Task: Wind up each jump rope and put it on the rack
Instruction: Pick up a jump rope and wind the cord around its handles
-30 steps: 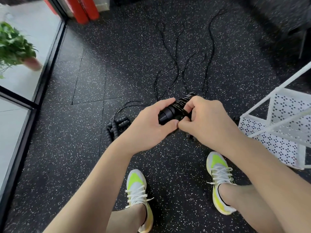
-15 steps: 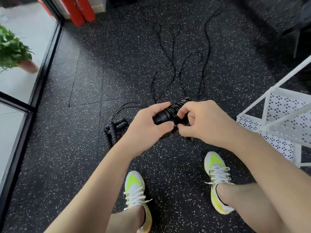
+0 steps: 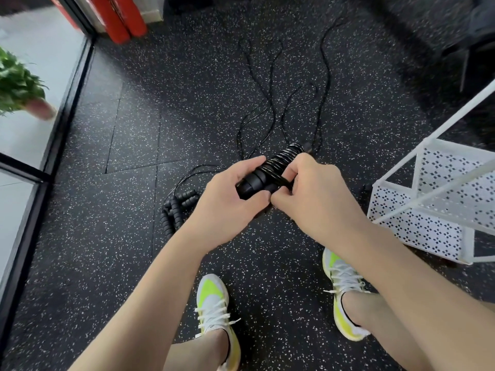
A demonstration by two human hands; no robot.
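Head view: the wound jump rope [image 3: 270, 174] was held in the air between both hands, above the speckled rubber floor [image 3: 134, 156] and in front of the person's two shoes. The left hand [image 3: 227, 202] gripped the butt end of its black handles, fingers [image 3: 249, 163] curled over the top and thumb underneath. The right hand [image 3: 313, 194] pinched the cord at the lower turns of the coil, its fingers folded in tight against the handles. Shiny cord ran in close turns up the handles towards their far end.

Loose cords [image 3: 270, 84] lay in long wavy lines on the floor beyond the hands; whether any of them belonged to the held rope could not be told. A second rope, its ribbed handles [image 3: 176, 210] bunched together, lay on the floor just left of the left hand. The white perforated rack [image 3: 428, 199] stood near on the right.

The bundle looked light, the handles stiff and the cord thin, smooth and springy, so the turns would probably slacken or slide off if released. The safest hold seemed to be around the wrapped middle, pressing the last turn down, rather than by a bare handle end.
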